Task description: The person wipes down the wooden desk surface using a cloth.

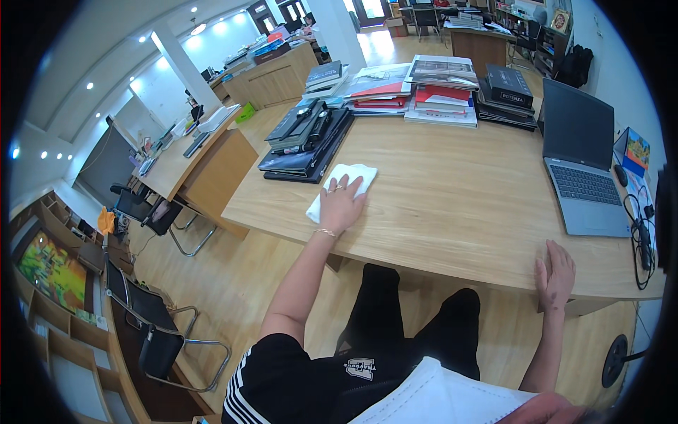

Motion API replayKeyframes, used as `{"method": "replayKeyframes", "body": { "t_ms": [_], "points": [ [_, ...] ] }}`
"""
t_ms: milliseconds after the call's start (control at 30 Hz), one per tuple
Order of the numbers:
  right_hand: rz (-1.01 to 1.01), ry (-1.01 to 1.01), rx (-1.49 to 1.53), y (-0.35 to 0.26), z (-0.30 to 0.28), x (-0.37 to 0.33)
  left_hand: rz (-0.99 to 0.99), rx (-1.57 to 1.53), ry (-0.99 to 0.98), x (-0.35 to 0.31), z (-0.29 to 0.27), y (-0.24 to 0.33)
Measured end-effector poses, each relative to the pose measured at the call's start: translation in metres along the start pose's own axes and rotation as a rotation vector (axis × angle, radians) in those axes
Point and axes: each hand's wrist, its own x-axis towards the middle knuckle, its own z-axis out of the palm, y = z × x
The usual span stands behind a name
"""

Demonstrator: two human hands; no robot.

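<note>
My left hand (340, 207) lies flat on a folded white cloth (361, 174), pressing it against the wooden desk (452, 191) near the left end of its front edge. The fingers are spread, with a ring on one and a thin bracelet at the wrist; the cloth shows beyond the fingertips and to the left of the hand. At the front edge on the right, my right hand (557, 274) rests on the desktop with its fingers stretched out and nothing in it. An open grey laptop (583, 194) stands just beyond that hand.
Dark folders and notebooks (307, 145) are piled beyond the cloth. Stacks of books and magazines (441, 92) line the far edge, with black boxes (505, 92) beside them. Right of the laptop are a mouse (621, 175), a desk calendar (635, 153) and black cables (641, 244).
</note>
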Motion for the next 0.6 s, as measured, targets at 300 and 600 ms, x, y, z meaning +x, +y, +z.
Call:
{"method": "replayKeyframes", "body": {
  "t_ms": [300, 600],
  "points": [
    [0.024, 0.132, -0.001, 0.002, 0.001, -0.004, 0.451, -0.156, -0.125, 0.007, 0.023, 0.214],
    [-0.06, 0.259, -0.006, 0.014, 0.003, -0.005, 0.887, -0.396, -0.187, -0.05, 0.022, 0.335]
  ]
}}
